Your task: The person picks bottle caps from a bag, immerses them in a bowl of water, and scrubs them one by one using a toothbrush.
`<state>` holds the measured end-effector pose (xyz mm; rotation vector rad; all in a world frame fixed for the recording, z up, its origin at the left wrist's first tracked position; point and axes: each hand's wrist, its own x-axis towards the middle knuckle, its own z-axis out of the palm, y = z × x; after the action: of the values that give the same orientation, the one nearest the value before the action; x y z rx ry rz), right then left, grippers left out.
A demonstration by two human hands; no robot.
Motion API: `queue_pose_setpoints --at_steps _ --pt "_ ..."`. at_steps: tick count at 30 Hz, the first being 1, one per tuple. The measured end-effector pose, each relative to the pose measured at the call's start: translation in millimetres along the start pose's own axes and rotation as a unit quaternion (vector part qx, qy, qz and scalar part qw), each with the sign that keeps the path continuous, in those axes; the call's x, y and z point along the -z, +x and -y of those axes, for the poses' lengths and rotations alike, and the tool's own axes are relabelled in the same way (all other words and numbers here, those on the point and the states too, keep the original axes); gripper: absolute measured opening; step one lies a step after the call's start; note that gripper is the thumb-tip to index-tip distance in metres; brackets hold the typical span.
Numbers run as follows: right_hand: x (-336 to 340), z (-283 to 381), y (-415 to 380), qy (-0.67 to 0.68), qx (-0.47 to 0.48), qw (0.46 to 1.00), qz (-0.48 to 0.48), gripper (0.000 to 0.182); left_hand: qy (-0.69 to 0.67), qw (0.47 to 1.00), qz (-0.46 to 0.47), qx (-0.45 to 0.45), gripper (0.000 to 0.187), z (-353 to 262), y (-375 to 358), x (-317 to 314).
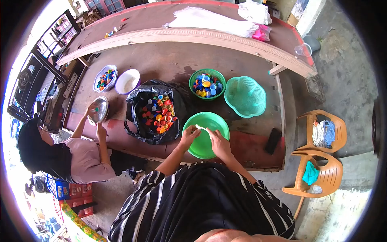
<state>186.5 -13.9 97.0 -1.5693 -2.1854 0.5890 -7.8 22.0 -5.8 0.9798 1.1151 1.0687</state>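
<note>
Over the green basin (pixel 201 150) both of my hands hold a small thin white piece (pixel 201 128) between them. My left hand (pixel 190 135) pinches its left end and my right hand (pixel 218 141) has fingers closed at its right end. Just left of the basin, a black plastic bag (pixel 135 128) stands open, with red, orange and blue caps (pixel 162 117) inside. Behind the basin is a green basket (pixel 193 84) of blue, white and yellow caps. A light green scalloped basket (pixel 246 97) beside it holds nothing visible.
At the left a co-worker (pixel 86 155) holds a metal bowl (pixel 100 109). Behind it are a basket of small caps (pixel 105 78) and a white bowl (pixel 127 82). A black phone (pixel 273 141) lies at the table's right edge, near brown chairs (pixel 340 135). White plastic bags (pixel 213 22) lie on the raised shelf.
</note>
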Motion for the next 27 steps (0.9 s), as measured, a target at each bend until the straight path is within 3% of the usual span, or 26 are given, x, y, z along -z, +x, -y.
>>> queue_pose_setpoints --at_steps 5,9,14,21,24,27 --pt "-18.6 -31.9 2.8 -0.066 -0.078 0.994 0.025 0.049 -0.173 0.981 -0.009 0.088 0.028 -24.1 -17.7 -17.0" --pt "-20.3 -27.8 -3.2 -0.096 -0.025 0.994 0.038 0.049 -0.285 0.953 0.003 0.098 0.026 -14.9 -17.2 -10.4" --pt "-1.7 -1.6 -6.2 0.039 -0.006 0.998 -0.045 0.048 -0.322 0.941 -0.024 0.099 0.024 -10.3 -15.4 -4.5" --pt "-7.7 -4.0 -14.0 0.045 0.002 0.999 -0.001 0.047 -0.352 0.93 -0.02 0.1 0.021 4.1 -11.2 -4.5" --pt "0.9 -0.8 -14.2 0.039 -0.016 0.999 0.03 0.045 -0.284 0.955 -0.015 0.085 0.02 -8.5 -15.0 -4.2" --pt "5.6 -3.4 -18.0 0.011 -0.035 0.999 0.036 0.04 0.02 0.998 -0.041 0.03 0.02 -25.1 -20.7 -11.3"
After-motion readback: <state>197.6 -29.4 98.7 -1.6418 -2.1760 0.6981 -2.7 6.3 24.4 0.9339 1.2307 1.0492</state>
